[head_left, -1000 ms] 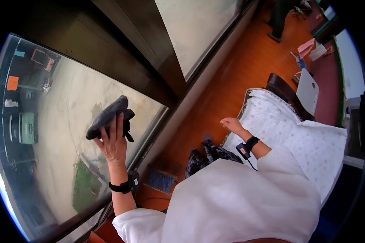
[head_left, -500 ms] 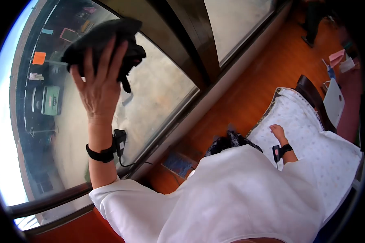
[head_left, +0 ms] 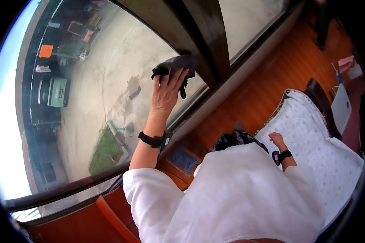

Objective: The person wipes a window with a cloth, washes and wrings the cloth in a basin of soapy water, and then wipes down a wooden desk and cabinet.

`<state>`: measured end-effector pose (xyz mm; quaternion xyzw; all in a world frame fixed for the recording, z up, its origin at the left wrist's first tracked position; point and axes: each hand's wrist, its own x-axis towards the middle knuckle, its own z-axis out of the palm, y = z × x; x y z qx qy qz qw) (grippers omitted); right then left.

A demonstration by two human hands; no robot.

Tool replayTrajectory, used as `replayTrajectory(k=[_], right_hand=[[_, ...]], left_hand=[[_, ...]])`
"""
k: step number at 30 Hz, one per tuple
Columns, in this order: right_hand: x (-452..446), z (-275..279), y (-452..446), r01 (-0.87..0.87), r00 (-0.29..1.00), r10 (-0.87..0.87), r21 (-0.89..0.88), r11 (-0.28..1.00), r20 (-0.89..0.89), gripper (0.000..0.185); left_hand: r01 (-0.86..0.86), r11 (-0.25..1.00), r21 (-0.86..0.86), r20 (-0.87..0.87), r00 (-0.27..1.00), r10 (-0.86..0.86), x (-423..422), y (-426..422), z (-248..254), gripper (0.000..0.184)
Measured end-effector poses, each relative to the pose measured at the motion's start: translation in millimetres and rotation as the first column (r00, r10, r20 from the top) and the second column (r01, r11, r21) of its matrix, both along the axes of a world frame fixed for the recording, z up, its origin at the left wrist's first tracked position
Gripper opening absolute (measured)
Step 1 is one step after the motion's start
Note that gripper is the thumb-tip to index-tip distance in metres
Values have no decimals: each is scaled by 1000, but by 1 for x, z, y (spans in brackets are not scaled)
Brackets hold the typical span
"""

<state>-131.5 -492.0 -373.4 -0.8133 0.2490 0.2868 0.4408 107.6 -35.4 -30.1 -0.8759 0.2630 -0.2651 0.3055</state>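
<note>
My left hand [head_left: 166, 91] presses a black cloth [head_left: 174, 67] to the window glass [head_left: 121, 52], close to the dark frame post. Its fingers lie spread over the cloth, and a thin black loop dangles from the cloth's edge. A black strap with a small device sits on that wrist. My right hand [head_left: 277, 139] hangs low beside my body, over a white patterned cover [head_left: 312, 150]. Its fingers are loosely bent and nothing shows in them; a similar strap is round that wrist.
A dark frame post [head_left: 198, 36] splits the window, with a ledge [head_left: 247, 67] below. Wooden flooring [head_left: 271, 60] runs alongside, with a blue mat [head_left: 182, 159] near my feet. A dark chair back [head_left: 318, 97] adjoins the cover. Another person's leg [head_left: 322, 28] shows at top right.
My left hand has slid the black cloth across the glass, right and down in view, toward the frame post. My right hand has stayed beside my body.
</note>
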Motion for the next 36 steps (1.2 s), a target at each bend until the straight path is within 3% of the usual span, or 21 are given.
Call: replayTrajectory(k=[1, 2, 4, 5, 7, 8, 9, 11, 13, 14, 15, 17, 21, 24, 25, 26, 27, 29, 30, 32, 36], right_hand=[[-4, -2, -12, -31, 999, 30, -34, 999, -28, 28], [-6, -11, -27, -28, 999, 28, -35, 999, -18, 28], [-2, -28, -44, -260, 960, 276, -233, 937, 41, 28], [0, -33, -46, -242, 965, 259, -231, 942, 48, 28], [14, -31, -49, 43, 991, -32, -84, 996, 131, 29], [23, -26, -45, 34, 989, -14, -135, 990, 148, 30], [34, -21, -40, 12, 989, 12, -159, 987, 148, 30], [54, -18, -28, -40, 989, 59, -144, 989, 133, 29], [72, -2, -2, -13, 990, 22, -65, 998, 142, 28], [75, -4, 7, 23, 985, -23, 4, 1000, 172, 28], [75, -6, 15, 36, 988, -37, 7, 999, 150, 28], [78, -9, 25, 33, 983, -55, 123, 992, 177, 28], [62, -11, 25, -29, 997, 25, 60, 998, 73, 27], [30, -44, -9, -14, 1000, 14, -8, 1000, 17, 20], [9, -77, -29, -323, 915, 369, -253, 912, 161, 17], [-7, -102, -43, -525, 698, 688, -512, 680, 199, 15], [-19, -114, -49, -295, 946, 316, -223, 929, 67, 16], [-46, -150, -73, -225, 968, 240, -163, 961, 79, 15], [-49, -134, -72, -213, 971, 227, -165, 963, 70, 15], [-43, -77, -58, 286, 946, -282, 6, 958, -159, 15], [-48, -19, -40, 505, 835, -488, 0, 863, -254, 21]], left_hand=[[27, 997, 69, -113, 993, -19, -2, 6, -19, 60], [59, 993, 103, -118, 992, -47, -3, 11, -26, 58], [69, 994, 88, -53, 997, -64, -3, 10, -3, 57], [48, 998, 33, 4, 999, -48, -2, 8, 20, 57], [-12, 991, -136, 239, 970, 44, 9, -3, 100, 62], [-107, 987, -120, 354, 924, 143, 15, -11, 143, 61], [105, 958, -266, 432, 902, 21, 29, -13, 179, 56], [334, 904, -267, 542, 828, -146, 44, -24, 231, 51], [413, 888, -201, 518, 815, -261, 57, -27, 250, 49], [449, 877, -170, 538, 788, -299, 59, -41, 239, 40], [444, 867, -225, 467, 830, -303, 59, -53, 222, 48], [59, 996, -71, 346, 938, -31, 53, -68, 173, 51], [76, 990, -118, 190, 980, -52, 45, -71, 82, 51], [54, 998, -19, -33, 998, -55, 36, -69, 29, 54], [63, 997, 45, -66, 996, -60, 34, -66, 9, 53], [85, 994, 64, -97, 992, -79, 34, -64, -9, 54], [111, 991, 80, -132, 986, -100, 33, -62, -27, 54], [133, 981, 144, -247, 964, -95, 33, -60, -62, 56], [178, 973, 145, -276, 952, -133, 35, -58, -84, 57], [249, 961, 121, -320, 926, -199, 40, -56, -122, 52], [354, 924, 144, -430, 863, -264, 50, -61, -175, 47]])
